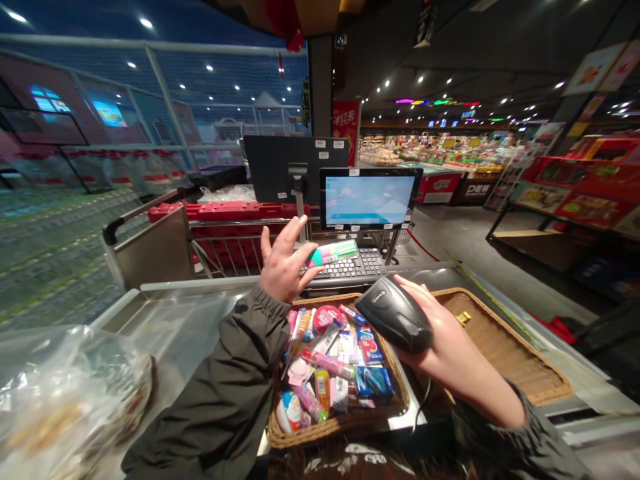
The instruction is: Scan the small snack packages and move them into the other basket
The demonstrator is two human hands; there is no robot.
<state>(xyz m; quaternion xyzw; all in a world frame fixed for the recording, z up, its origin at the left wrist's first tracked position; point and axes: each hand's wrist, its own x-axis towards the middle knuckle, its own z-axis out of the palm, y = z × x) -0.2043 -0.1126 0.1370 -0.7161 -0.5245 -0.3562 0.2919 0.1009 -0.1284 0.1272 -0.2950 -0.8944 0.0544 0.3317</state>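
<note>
Holding a black handheld barcode scanner (395, 313) in the right hand (453, 353), fingers wrapped over its top, its nose angled toward a teal-and-pink packet (333, 253) | left hand (285, 263) raised with fingers spread, packet at its fingertips above a keyboard (345, 267), grip unclear | wicker basket (295, 437) of small packaged goods (335, 360) lies below, within both hands' reach
</note>
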